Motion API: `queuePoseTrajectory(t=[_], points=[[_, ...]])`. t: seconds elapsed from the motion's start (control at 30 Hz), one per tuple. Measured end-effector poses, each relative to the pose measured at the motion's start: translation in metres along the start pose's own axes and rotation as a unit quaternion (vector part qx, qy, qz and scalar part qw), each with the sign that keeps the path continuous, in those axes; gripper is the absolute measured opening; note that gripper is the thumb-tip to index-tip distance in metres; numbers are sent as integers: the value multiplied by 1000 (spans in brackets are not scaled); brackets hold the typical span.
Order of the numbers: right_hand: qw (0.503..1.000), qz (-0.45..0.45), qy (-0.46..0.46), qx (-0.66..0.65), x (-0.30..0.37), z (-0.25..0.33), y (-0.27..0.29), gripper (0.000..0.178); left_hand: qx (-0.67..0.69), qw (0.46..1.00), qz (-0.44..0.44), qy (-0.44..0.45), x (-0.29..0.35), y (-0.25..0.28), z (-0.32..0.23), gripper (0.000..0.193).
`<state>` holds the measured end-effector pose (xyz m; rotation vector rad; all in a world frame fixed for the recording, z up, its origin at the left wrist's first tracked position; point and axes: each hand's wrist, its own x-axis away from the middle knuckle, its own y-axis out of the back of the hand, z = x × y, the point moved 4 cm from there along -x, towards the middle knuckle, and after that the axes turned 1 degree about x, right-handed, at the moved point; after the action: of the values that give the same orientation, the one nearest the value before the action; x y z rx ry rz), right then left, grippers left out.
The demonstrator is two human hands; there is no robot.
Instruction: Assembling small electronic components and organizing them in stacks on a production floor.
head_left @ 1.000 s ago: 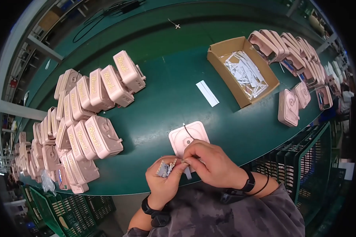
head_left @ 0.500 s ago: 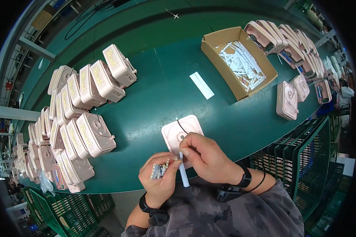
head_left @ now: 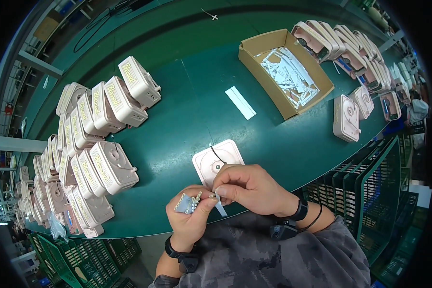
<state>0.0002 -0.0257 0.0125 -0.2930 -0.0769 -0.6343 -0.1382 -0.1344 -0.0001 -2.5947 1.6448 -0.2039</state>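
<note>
Left hand (head_left: 191,216): closed around a small bundle of pale strips (head_left: 189,202), ends fanned out above the fingers, at the near edge of the green table (head_left: 187,86). Right hand (head_left: 251,188): fingers pinched narrow on a thin white strip (head_left: 220,207), touching the left hand's fingertips; lower end of strip hanging below the pinch. Strip possibly a backing or label, too small to tell.

Just beyond both hands: pale square housing (head_left: 215,161) lying flat on the table, round hub at centre, dark wire curving across its top; near corner hidden behind the right hand.

Left side of table: dense rows of pale housings (head_left: 101,139), standing on edge, leaning against each other. Mid-table: single white strip (head_left: 240,102) lying flat, well apart from the hands. Far right: open cardboard box (head_left: 321,91) holding loose white slips. Beyond and beside box: more housings (head_left: 346,118), some upright. Green crates (head_left: 369,192) below the table edge on the right.
</note>
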Motion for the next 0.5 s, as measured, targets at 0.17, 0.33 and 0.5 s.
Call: queuePoseTrajectory(t=[0.17, 0.33, 0.5], points=[[992, -118, -31, -34, 1, -4, 24, 9, 144, 989, -45, -1, -3, 9, -4, 16], [979, -197, 30, -27, 1, 6, 57, 10, 264, 962, -54, 31, -13, 30, -2, 10], [984, -133, 91, 73, -13, 10, 25, 10, 212, 968, -76, 114, -17, 15, -1, 17]])
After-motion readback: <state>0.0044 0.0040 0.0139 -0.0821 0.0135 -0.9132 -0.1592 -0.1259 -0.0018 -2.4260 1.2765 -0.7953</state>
